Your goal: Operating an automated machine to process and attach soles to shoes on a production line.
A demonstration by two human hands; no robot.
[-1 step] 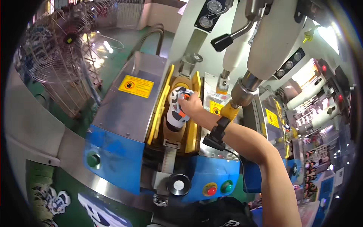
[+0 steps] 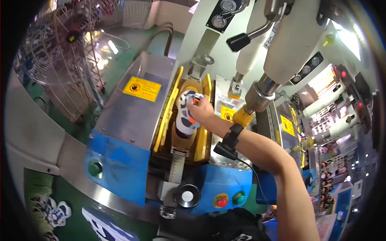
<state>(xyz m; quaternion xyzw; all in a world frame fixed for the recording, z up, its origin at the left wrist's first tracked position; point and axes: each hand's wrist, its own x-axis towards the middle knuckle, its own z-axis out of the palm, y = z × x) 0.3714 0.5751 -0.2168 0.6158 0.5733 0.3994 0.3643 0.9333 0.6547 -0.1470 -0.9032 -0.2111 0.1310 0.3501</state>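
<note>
Sneaker (image 2: 184,120) seems at the positioning step between yellow side plates (image 2: 168,112), the right hand (image 2: 202,110) apparently pinching its upper; next likely calls for straight alignment before release.

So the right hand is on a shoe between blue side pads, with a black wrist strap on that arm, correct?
Not quite: the side pads are yellow, not blue, as the head view shows. The right hand is on the shoe, and the black wrist strap is there.
</note>
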